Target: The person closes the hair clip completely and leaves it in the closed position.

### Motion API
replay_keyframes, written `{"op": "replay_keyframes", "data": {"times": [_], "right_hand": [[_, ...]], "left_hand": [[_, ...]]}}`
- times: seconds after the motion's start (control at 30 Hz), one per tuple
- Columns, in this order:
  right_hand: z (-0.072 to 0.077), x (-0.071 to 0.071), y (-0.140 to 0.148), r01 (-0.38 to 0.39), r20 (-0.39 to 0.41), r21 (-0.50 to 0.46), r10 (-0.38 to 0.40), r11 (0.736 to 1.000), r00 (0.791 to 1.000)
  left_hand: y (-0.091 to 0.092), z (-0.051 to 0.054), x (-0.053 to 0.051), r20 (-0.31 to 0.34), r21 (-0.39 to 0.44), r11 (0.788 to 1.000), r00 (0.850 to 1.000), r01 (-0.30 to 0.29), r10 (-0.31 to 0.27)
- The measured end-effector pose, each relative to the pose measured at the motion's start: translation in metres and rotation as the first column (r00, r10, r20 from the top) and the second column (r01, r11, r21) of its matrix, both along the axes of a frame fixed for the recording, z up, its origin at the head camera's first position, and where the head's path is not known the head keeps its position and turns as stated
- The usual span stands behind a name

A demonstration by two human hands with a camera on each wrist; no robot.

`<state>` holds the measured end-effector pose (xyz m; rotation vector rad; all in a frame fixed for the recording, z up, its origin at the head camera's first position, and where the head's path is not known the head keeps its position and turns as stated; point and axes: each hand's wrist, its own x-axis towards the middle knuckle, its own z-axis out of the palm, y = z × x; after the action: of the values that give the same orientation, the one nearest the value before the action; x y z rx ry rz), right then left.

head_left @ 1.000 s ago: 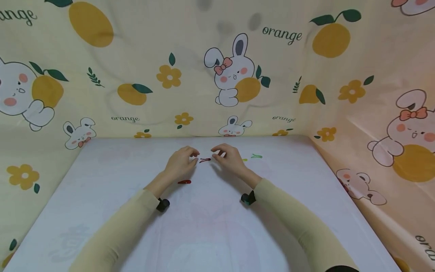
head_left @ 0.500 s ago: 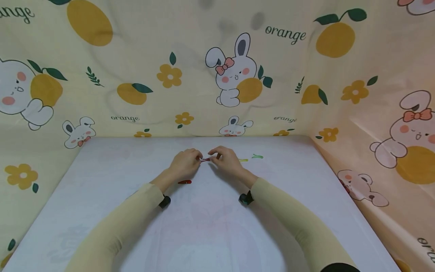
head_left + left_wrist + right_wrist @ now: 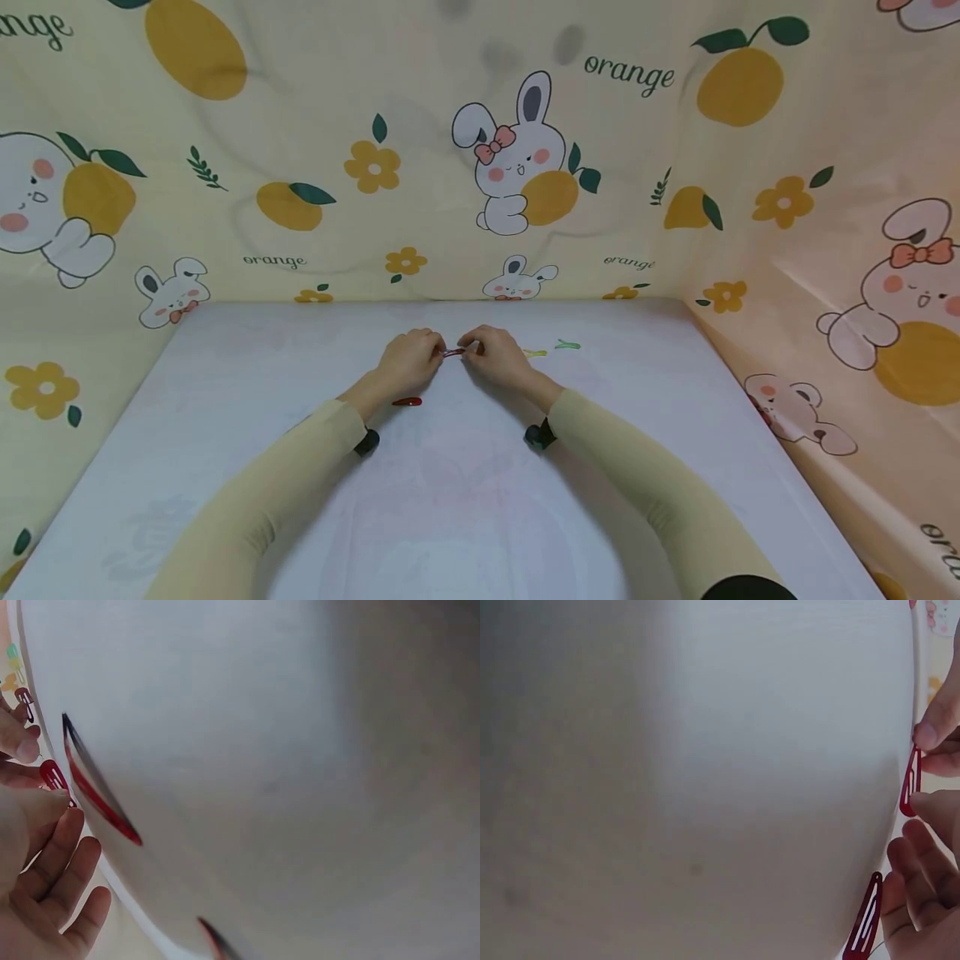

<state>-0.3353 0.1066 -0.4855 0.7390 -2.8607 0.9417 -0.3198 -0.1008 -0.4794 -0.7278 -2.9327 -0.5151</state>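
Between the two hands is a small red hair clip [image 3: 453, 352] [image 3: 54, 775] [image 3: 911, 780]. The left hand [image 3: 407, 362] [image 3: 49, 862] pinches one end between thumb and finger, its other fingers spread loosely in the left wrist view. The right hand [image 3: 501, 358] [image 3: 930, 881] pinches the other end, thumb against the clip. Another dark red clip [image 3: 25, 703] [image 3: 864, 919] lies close beside the right hand. On the white table [image 3: 442, 500], a separate red clip [image 3: 407, 402] [image 3: 97, 796] lies nearer the person, below the left hand.
A yellow clip [image 3: 536, 353] and a green clip [image 3: 567, 344] lie to the right of the right hand. Part of one more red clip [image 3: 214, 937] shows at the lower edge of the left wrist view. Patterned cloth [image 3: 420, 117] rises behind and beside the table.
Both hands have moved inward to the red clip, which lay between them untouched. Their fingers have closed on its ends. The other clips have not moved.
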Motion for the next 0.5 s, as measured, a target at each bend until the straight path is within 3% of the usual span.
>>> {"op": "replay_keyframes", "data": {"times": [0.5], "right_hand": [[-0.0019, -0.0014, -0.0084, -0.020, -0.017, 0.057, 0.021, 0.998, 1.000]], "left_hand": [[0.0048, 0.0013, -0.0031, -0.020, -0.027, 0.999, 1.000, 0.024, -0.024]]}}
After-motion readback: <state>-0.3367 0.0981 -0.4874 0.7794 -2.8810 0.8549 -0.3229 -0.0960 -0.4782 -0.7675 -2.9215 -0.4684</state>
